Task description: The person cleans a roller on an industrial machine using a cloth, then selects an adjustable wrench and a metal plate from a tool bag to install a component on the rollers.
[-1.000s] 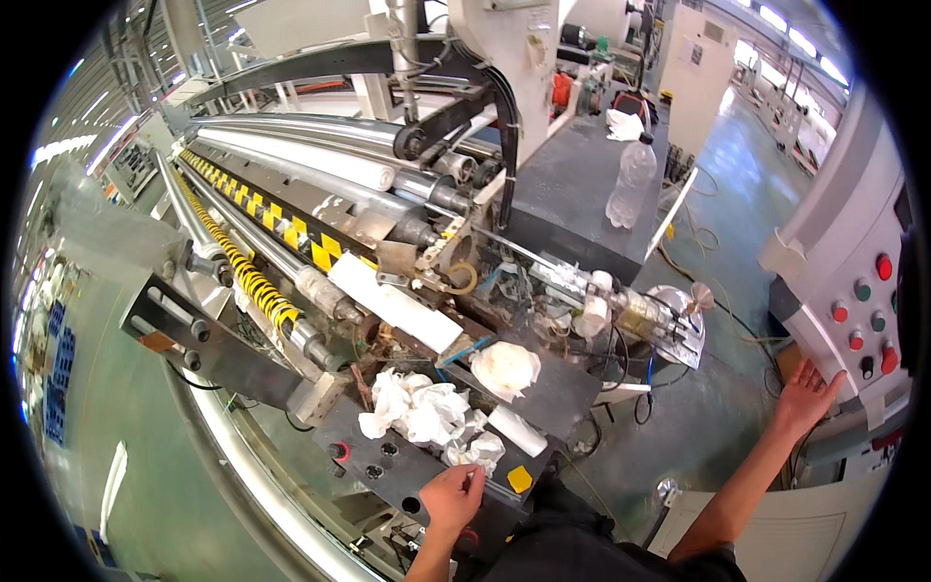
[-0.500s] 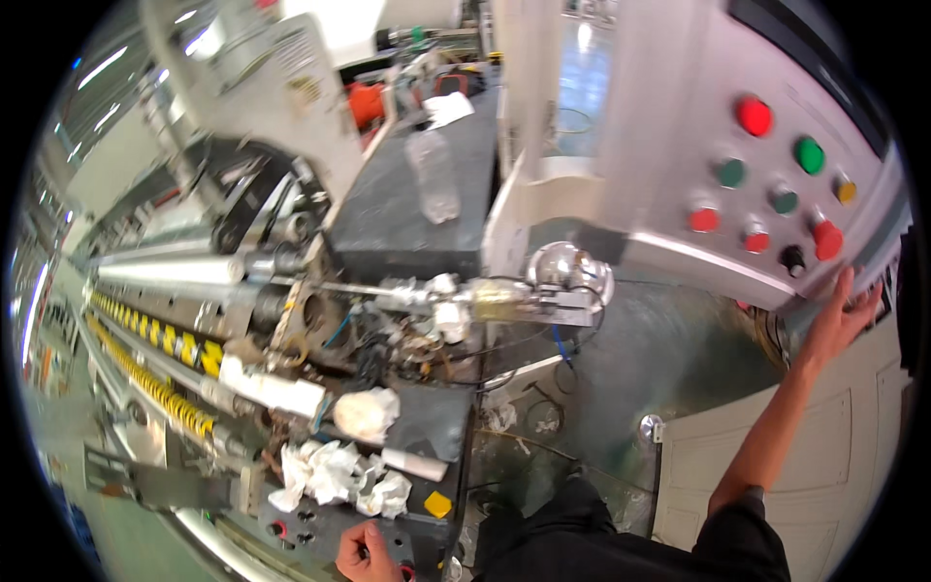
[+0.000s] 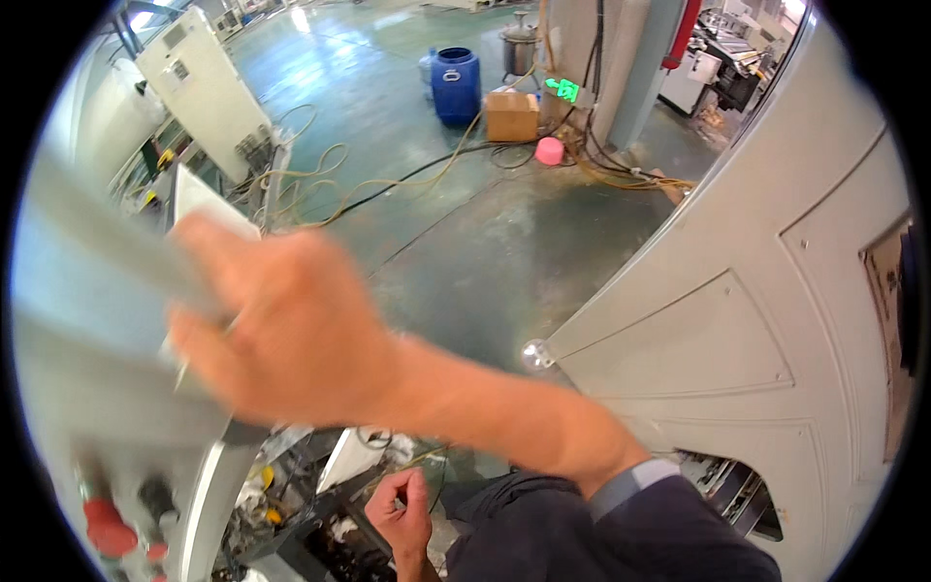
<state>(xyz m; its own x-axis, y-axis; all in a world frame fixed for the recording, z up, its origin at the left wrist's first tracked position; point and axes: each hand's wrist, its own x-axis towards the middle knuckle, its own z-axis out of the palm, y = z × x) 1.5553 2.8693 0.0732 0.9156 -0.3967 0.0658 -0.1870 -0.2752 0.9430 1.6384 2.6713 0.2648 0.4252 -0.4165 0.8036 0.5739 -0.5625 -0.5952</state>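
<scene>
My right arm reaches across to the left. The right hand (image 3: 291, 330), large and blurred, is closed round the edge of the grey control box (image 3: 87, 378), thumb on one side and fingers on the other. Low on the box's face show a red mushroom button (image 3: 109, 529) and a black knob (image 3: 157, 500). Down near my dark clothing, my left hand (image 3: 402, 514) is loosely fisted, thumb against the curled fingers, with nothing seen in it. Beside it lie dark machine parts (image 3: 325, 543) and crumpled scraps.
A cream machine cabinet (image 3: 698, 330) with a rounded opening fills the right. Hoses and cables (image 3: 417, 175) cross the green floor (image 3: 465, 281). Farther off stand a blue drum (image 3: 456, 87), a cardboard box (image 3: 512, 118), a pink object (image 3: 549, 151) and a pillar (image 3: 621, 68).
My view has swung right, away from the bench with the rollers. My right hand, earlier beside the control box's right edge with fingers spread, now grips the box. The left hand stays loosely fisted.
</scene>
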